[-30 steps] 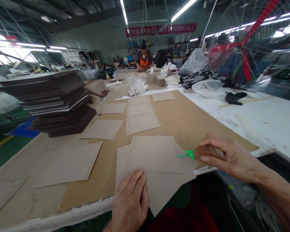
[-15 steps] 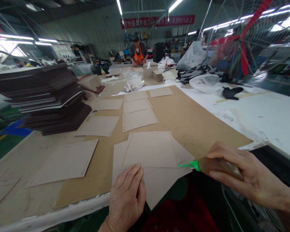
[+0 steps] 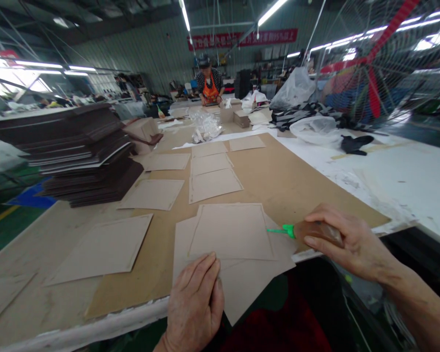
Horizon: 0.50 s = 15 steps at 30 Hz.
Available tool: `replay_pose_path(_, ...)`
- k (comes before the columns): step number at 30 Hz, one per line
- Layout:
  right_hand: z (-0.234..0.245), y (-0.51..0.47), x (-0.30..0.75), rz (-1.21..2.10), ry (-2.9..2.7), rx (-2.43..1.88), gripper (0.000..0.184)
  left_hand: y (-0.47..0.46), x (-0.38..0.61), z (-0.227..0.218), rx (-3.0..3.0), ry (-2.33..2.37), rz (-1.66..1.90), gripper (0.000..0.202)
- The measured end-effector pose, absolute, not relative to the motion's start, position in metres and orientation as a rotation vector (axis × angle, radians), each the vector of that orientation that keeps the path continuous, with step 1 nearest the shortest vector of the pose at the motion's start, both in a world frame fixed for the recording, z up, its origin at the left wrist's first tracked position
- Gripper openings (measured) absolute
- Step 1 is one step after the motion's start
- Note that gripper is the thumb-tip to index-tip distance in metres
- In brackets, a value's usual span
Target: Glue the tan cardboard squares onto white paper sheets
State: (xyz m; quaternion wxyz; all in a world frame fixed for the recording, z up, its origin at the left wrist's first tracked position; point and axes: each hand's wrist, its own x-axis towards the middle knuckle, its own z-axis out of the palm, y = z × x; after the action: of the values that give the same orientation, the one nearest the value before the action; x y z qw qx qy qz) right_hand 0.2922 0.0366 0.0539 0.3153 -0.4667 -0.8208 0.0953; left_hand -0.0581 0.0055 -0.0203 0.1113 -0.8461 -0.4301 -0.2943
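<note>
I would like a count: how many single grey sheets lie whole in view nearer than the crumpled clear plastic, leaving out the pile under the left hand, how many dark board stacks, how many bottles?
Single grey sheets: 7
Dark board stack: 1
Bottle, in the right hand: 1
Total: 9

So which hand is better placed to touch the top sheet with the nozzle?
Right, probably: right hand holds the bottle, nozzle at the top sheet; left hand presses the lower sheet.
</note>
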Motion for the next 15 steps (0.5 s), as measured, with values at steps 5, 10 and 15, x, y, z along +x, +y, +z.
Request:
replay_pose_path(5,0.068,0.008,0.295,0.433,-2.209,-1.222,0.017,0.006,-0.057,-0.016,-2.496,-1.275,-0.839,0.035)
replay_pose_path(10,0.072,-0.007,0.292,0.482,-2.208,-1.178,0.018,0.006,-0.056,-0.015,-2.491,-1.283,-0.844,0.034)
replay_pose_path(15,0.059,0.014,0.293,0.359,-2.148,-1.198,0.018,0.006,-0.057,-0.015,-2.508,-1.283,-0.839,0.035)
